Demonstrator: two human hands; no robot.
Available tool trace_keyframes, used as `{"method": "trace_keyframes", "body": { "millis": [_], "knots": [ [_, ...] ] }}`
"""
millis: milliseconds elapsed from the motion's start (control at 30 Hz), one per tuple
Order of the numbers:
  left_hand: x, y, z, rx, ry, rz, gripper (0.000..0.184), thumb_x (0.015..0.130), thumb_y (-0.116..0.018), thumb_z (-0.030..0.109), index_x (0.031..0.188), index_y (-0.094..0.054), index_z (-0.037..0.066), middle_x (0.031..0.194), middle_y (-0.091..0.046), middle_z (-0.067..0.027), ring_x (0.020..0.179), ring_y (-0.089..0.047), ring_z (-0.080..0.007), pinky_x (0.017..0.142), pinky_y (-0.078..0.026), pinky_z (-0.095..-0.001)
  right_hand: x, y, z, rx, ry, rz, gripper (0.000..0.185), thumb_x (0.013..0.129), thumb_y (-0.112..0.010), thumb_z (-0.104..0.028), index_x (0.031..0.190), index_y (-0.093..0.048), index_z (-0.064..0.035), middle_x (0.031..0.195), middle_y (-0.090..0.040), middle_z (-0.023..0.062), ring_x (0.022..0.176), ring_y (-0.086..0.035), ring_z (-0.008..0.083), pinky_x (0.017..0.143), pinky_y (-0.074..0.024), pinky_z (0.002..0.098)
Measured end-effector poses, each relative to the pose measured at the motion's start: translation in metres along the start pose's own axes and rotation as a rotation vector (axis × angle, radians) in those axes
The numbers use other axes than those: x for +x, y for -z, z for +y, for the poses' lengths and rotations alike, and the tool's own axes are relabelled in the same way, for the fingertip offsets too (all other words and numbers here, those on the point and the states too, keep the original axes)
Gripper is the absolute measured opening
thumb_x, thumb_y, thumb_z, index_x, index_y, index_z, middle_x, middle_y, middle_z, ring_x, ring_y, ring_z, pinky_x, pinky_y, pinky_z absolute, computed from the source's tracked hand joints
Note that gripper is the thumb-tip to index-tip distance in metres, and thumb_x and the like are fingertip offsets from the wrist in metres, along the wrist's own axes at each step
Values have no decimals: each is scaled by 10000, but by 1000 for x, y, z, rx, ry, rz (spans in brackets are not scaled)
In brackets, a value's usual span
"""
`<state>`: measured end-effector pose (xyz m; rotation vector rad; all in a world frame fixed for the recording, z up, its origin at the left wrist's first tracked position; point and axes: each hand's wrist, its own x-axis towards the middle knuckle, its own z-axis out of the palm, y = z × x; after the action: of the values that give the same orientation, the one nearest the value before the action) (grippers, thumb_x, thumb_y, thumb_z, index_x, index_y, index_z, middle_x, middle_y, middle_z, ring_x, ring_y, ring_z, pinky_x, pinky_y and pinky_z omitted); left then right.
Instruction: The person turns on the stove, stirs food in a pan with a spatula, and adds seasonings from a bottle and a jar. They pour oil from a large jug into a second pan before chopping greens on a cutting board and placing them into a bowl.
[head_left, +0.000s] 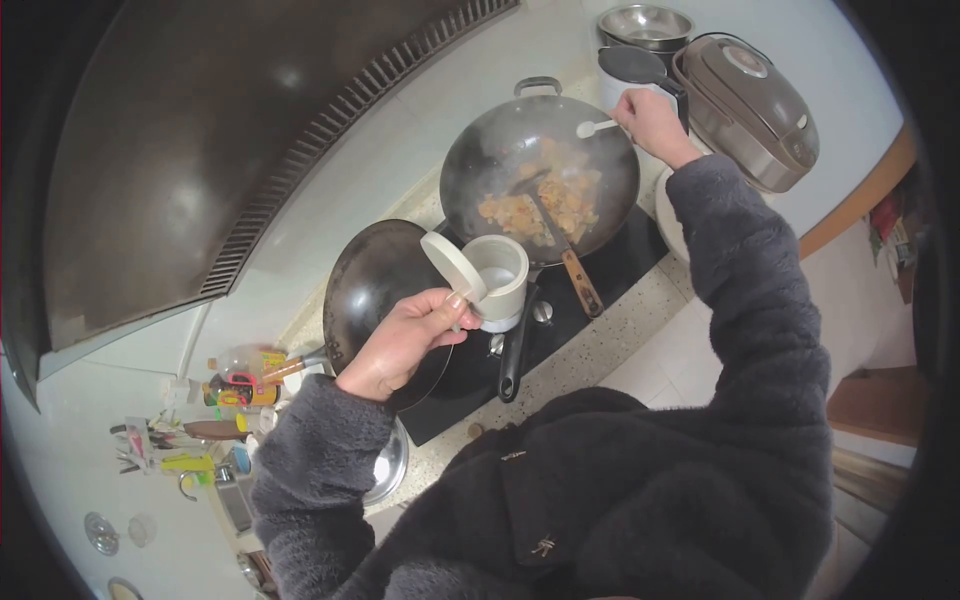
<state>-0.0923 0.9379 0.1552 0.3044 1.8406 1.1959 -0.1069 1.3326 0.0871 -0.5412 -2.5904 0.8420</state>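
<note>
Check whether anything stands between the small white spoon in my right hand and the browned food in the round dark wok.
Nothing solid shows: only steam hangs between the spoon in your right hand and the food in the wok. A wooden-handled spatula rests there, outside that gap.

No legible text, red and yellow bottle labels [240, 389] too small to read

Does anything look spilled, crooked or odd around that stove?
Nothing stands out as spilled or damaged. The spatula rests in the steaming wok, its handle over the rim; the jar in the left hand has its lid tilted open.
</note>
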Motion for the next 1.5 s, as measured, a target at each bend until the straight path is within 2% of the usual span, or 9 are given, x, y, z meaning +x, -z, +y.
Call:
{"method": "trace_keyframes", "body": {
  "millis": [300, 600, 700, 800, 900, 1100, 1200, 1300, 1500],
  "knots": [
    [-8, -7, 1, 55, -29, 44, 288, 953, -489, 374, 801, -615, 165, 901, -603, 30, 929, -552, -90, 875, -429, -259, -69, 33, -96, 579, 79, -401, 250, 876, -558, -196, 643, -500, -125, 444, -457, -40, 395, -397, 23, 571, -352, 163],
    [-80, 42, -58, -368, -240, 149, 281, 960, -490, 291, 817, -633, 97, 863, -613, -21, 882, -579, -114, 838, -483, -256, -141, -4, -166, 274, 440, -344, 182, 956, -476, -242, 853, -536, -105, 661, -418, -30, 588, -371, 73, 577, -312, 214],
    [-138, 87, -85, -537, -379, 332, 185, 891, -551, 131, 811, -654, 0, 935, -616, -111, 932, -609, -188, 852, -528, -285, -142, -41, -97, -204, 347, -331, 483, 945, -513, -368, 1209, -440, 29, 1070, -531, 176, 968, -512, 295, 834, -401, 369],
    [-203, 140, -124, -490, -564, 610, 166, 872, -577, 124, 821, -665, -6, 935, -643, -134, 941, -632, -246, 893, -512, -355, -166, -66, -70, -445, 171, -452, 633, 893, -603, -338, 1316, -344, 55, 1198, -521, 277, 1075, -527, 422, 854, -437, 456],
    [-252, 201, -173, -413, -581, 858, 217, 910, -541, 243, 783, -610, 81, 916, -642, -85, 937, -618, -222, 856, -486, -340, -176, -86, -60, -383, 83, -435, 402, 792, -548, 20, 1122, -326, -31, 1092, -565, 261, 933, -569, 440, 766, -452, 437],
    [-254, 312, -294, -426, -264, 1275, 320, 972, -410, 335, 733, -546, 172, 828, -572, 1, 793, -512, -117, 813, -392, -263, -134, -76, -36, -515, -1, -310, 350, 873, -418, -59, 1206, -312, -53, 1039, -616, 272, 898, -586, 481, 753, -441, 502],
    [-222, 352, -348, -651, -257, 1274, 312, 953, -460, 344, 732, -540, 139, 751, -549, 13, 704, -536, -98, 693, -477, -256, -100, -29, -22, -421, 57, -248, 372, 923, -431, -161, 1293, -416, -121, 1049, -633, 246, 900, -591, 458, 733, -430, 469],
    [-186, 373, -379, -828, -251, 1240, 294, 952, -452, 369, 740, -515, 176, 710, -535, 49, 652, -529, -64, 662, -421, -213, -85, 23, -61, -614, 89, -245, 226, 900, -466, -98, 1050, -617, -21, 936, -672, 166, 816, -628, 287, 715, -457, 370],
    [-141, 408, -433, -980, -264, 1311, 269, 870, -576, 396, 925, -552, 134, 657, -565, -9, 577, -544, -107, 598, -509, -276, -20, 113, -80, -918, -270, -362, 206, 857, -569, -273, 880, -620, -76, 779, -621, 66, 654, -536, 164, 618, -416, 297]
  ]
}}
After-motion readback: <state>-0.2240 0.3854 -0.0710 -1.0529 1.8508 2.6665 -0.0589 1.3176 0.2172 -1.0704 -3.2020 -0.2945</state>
